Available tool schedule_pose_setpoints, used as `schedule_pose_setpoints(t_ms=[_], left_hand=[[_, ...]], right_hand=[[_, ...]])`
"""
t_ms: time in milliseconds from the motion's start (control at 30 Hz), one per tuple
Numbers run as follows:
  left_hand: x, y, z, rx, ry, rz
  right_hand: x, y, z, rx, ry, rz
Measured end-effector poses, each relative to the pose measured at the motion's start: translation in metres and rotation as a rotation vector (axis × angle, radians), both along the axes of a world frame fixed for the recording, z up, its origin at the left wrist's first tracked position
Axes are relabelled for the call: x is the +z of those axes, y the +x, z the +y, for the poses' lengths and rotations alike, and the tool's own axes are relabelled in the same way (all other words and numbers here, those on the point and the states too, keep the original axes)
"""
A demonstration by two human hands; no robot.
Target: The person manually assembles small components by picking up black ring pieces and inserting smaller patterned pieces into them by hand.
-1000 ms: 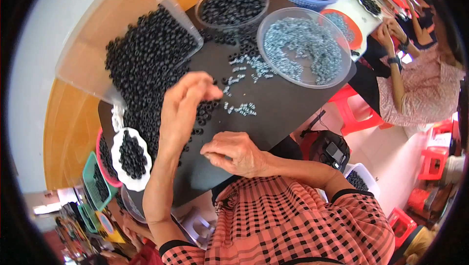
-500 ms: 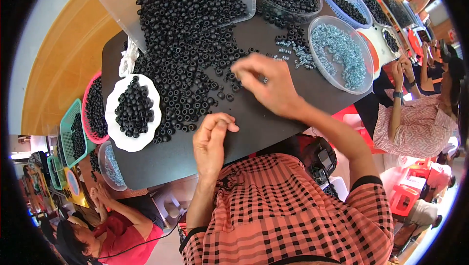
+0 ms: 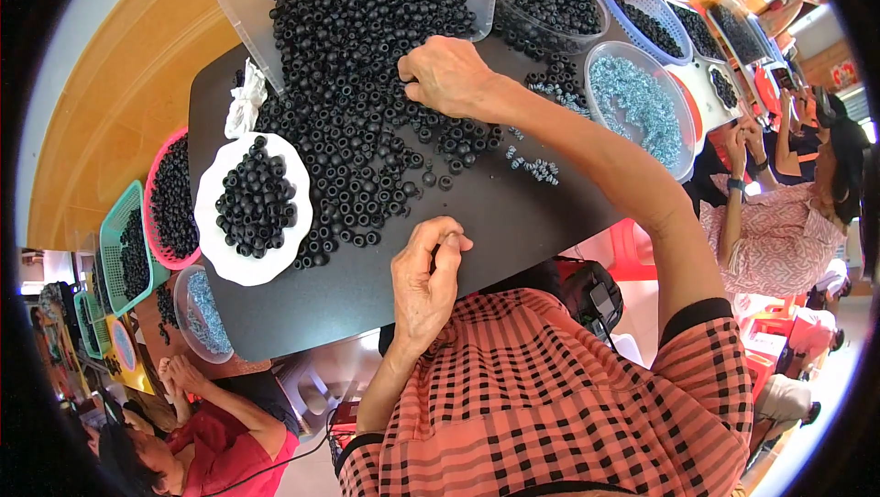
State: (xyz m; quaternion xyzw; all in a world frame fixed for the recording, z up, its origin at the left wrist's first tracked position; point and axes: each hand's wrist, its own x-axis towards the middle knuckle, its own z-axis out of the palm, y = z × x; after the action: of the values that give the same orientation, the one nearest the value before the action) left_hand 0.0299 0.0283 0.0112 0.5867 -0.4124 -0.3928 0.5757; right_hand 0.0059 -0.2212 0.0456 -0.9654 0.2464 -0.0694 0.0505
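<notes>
A wide heap of round black beads [image 3: 357,130] with holes spreads over the dark tabletop, spilling from a clear tilted bin. My right hand [image 3: 449,78] reaches over the heap near the bin's mouth. Its fingers are curled down at the beads, and what lies between them is hidden. Close to the table's front edge, my left hand [image 3: 426,272] is closed in a pinch, thumb against the fingers; anything in it is too small to make out. To its left, a white scalloped plate [image 3: 236,270] bears a pile of the black beads. Small pale blue beads [image 3: 533,167] lie loose right of the heap.
The clear bin [image 3: 229,11] stands at the back. A clear bowl [image 3: 594,121] of pale blue beads sits right, near a clear tub [image 3: 600,31] and a blue basket [image 3: 683,16] of black beads. A white bundle [image 3: 246,98] lies left. People work on both sides.
My right hand has moved forward and left, from the heap's right edge onto the heap. My left hand stays pinched, slightly farther right in the picture. The view has shifted a little.
</notes>
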Motion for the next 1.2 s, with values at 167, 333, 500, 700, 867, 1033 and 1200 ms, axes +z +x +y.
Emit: schedule_pose_setpoints(t_ms=[167,333,500,700,867,1033,1200], left_hand=[[0.005,0.000,0.000,-0.010,0.019,-0.001],[0.002,0.003,-0.001,0.038,-0.044,0.121],[0.001,0.011,-0.016,-0.004,-0.237,0.601],[0.003,0.003,-0.022,0.083,-0.154,0.573],[0.005,-0.009,-0.024,0.053,-0.181,0.524],[0.002,-0.014,-0.026,0.072,-0.121,0.453],[0.003,-0.019,-0.029,0.023,-0.120,0.340]], right_hand=[[-0.007,-0.008,-0.005,0.056,0.040,-0.188],[0.002,-0.033,0.037,0.122,0.266,-0.438],[0.010,-0.069,0.100,0.168,0.711,-0.791],[-0.010,-0.094,0.124,0.172,0.651,-0.908],[-0.024,-0.108,0.125,0.131,0.614,-0.993],[-0.033,-0.117,0.127,0.090,0.683,-1.015],[-0.035,-0.120,0.128,0.028,0.721,-1.054]])
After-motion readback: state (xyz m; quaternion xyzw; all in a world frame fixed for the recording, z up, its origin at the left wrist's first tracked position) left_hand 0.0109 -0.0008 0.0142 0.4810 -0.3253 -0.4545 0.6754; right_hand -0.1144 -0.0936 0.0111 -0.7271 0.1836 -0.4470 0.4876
